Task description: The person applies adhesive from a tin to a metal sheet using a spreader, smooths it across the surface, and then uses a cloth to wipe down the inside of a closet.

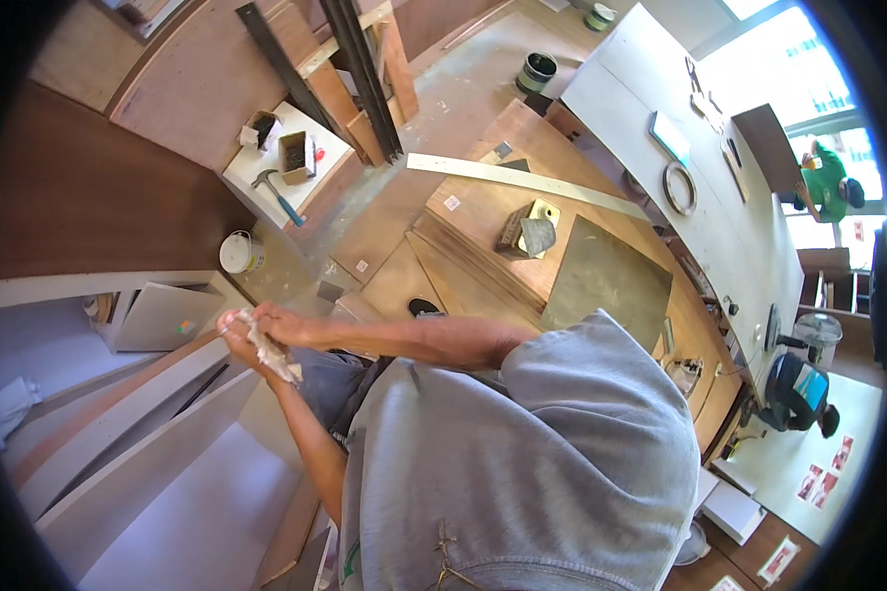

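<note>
My left hand (238,333) and my right hand (278,325) are together at the left, in front of a shelf unit. Between them is a crumpled off-white cloth (284,366), its loose end hanging down along my left wrist. The fingers of both hands are closed around it, and the folds hide part of them. Nearest to my hands are a grey-white panel (166,317) standing in the shelf unit and a white bucket (238,253) on the floor.
A hammer (279,199) and small cardboard boxes (297,158) lie on a white board. Wooden panels (483,246) carry a pale strip (522,179), a tin (544,212) and a dark sheet (609,281). A long white worktable (700,182) stands at right, with two people beyond it.
</note>
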Demonstrator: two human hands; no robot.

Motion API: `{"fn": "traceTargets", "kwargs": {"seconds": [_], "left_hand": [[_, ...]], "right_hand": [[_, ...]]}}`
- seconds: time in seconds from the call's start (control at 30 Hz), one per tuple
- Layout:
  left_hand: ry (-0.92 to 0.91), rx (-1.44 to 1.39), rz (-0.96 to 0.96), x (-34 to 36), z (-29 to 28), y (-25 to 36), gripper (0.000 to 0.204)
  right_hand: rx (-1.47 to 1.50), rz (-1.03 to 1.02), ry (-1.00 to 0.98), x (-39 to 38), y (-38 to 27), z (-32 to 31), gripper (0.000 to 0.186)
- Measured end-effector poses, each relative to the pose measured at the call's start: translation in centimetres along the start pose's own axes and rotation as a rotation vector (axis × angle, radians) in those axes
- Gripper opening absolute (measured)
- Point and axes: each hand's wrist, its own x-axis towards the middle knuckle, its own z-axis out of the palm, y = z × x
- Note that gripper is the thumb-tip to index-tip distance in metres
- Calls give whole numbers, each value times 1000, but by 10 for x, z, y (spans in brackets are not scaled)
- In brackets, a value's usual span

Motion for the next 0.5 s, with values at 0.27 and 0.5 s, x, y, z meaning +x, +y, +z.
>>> {"fn": "traceTargets", "kwargs": {"seconds": [0.27, 0.5], "left_hand": [[-91, -15, 67, -12, 44, -35, 28], [-119, -551, -366, -1, 5, -18, 41]], "right_hand": [[-21, 285, 196, -88, -31, -78, 47], [498, 215, -209, -131, -69, -81, 61]]}}
